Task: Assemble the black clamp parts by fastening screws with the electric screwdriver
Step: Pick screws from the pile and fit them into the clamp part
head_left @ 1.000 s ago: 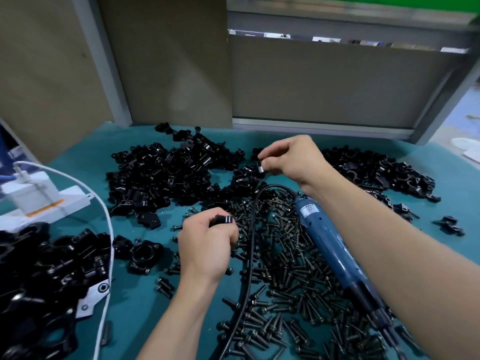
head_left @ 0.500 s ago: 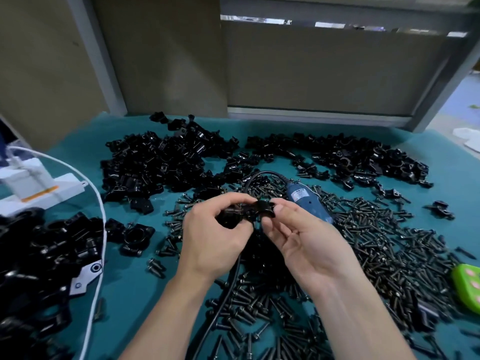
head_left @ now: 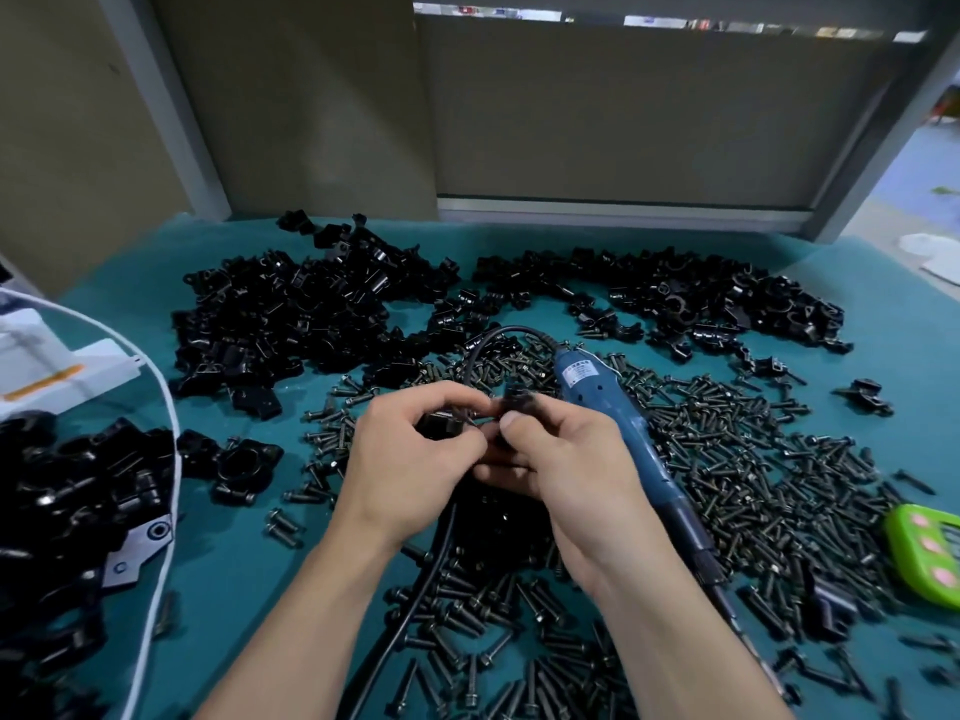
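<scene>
My left hand (head_left: 410,459) pinches a black clamp part (head_left: 441,424) above the middle of the teal table. My right hand (head_left: 566,470) grips a second black clamp part (head_left: 519,405) and brings it against the first; the two pieces meet between my fingertips. The blue electric screwdriver (head_left: 618,439) lies on the table just right of my right hand, its black cord (head_left: 431,569) curving back under my wrists. Loose black screws (head_left: 753,459) are spread thickly around and to the right of the screwdriver.
Heaps of black clamp parts lie at the back left (head_left: 291,324) and back right (head_left: 701,298). Assembled clamps (head_left: 67,491) pile up at the left edge beside a white cable (head_left: 166,459) and a white device (head_left: 57,366). A green object (head_left: 927,553) sits at the right edge.
My right hand came back from the far pile with a clamp part to meet my left hand, and both now hold the parts together. The view shifted slightly.
</scene>
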### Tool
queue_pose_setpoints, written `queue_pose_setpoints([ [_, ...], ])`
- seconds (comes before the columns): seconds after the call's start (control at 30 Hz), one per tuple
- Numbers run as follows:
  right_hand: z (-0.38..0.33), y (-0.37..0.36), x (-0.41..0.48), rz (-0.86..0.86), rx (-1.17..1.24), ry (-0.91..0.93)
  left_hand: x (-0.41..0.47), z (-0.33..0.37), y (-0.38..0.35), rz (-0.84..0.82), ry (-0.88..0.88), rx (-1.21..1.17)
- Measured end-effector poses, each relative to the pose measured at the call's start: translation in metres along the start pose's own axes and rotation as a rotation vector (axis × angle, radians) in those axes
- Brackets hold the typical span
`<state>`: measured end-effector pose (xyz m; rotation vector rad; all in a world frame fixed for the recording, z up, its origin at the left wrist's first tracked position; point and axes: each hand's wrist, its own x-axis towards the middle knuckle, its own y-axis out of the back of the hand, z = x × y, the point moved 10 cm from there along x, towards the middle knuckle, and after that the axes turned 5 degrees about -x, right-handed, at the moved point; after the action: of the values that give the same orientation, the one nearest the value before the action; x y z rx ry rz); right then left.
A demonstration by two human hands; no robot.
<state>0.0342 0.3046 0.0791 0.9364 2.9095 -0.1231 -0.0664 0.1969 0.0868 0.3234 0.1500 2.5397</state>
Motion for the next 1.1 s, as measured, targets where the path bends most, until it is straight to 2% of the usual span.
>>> queue_pose_setpoints([
  [0.13,-0.016,0.019,0.001,0.157,-0.37,0.178,-0.003,-0.015,-0.014,-0.166,0.2,-0.247],
  [0.37,-0.022,0.014,-0.006,0.161,-0.557,0.196,-0.017,-0.015,-0.042,-0.431,0.327,-0.369],
  [0.6,-0.021,0.0,-0.01,-0.034,-0.713,0.193,-0.015,-0.027,-0.032,-0.402,0.391,-0.326],
  [0.7,-0.016,-0.005,-0.012,-0.124,-0.663,0.208,-0.015,-0.027,-0.029,-0.389,0.397,-0.337],
  [0.77,-0.011,-0.002,-0.008,-0.144,-0.578,0.174,-0.016,-0.026,-0.03,-0.439,0.407,-0.361],
  [0.83,-0.008,0.003,-0.005,-0.149,-0.506,0.142,-0.024,-0.016,-0.038,-0.612,0.395,-0.403],
  [0.9,-0.008,0.0,-0.007,-0.174,-0.468,0.147,-0.035,0.004,-0.048,-0.838,0.294,-0.468],
  [0.97,-0.007,-0.001,-0.008,-0.173,-0.47,0.137,-0.045,0.009,-0.054,-0.943,0.281,-0.418],
  [1.03,-0.004,-0.004,-0.008,-0.21,-0.46,0.107,-0.046,-0.002,-0.053,-0.906,0.325,-0.331],
  [1.1,-0.004,-0.005,-0.01,-0.276,-0.399,0.069,-0.044,-0.007,-0.051,-0.849,0.348,-0.353],
])
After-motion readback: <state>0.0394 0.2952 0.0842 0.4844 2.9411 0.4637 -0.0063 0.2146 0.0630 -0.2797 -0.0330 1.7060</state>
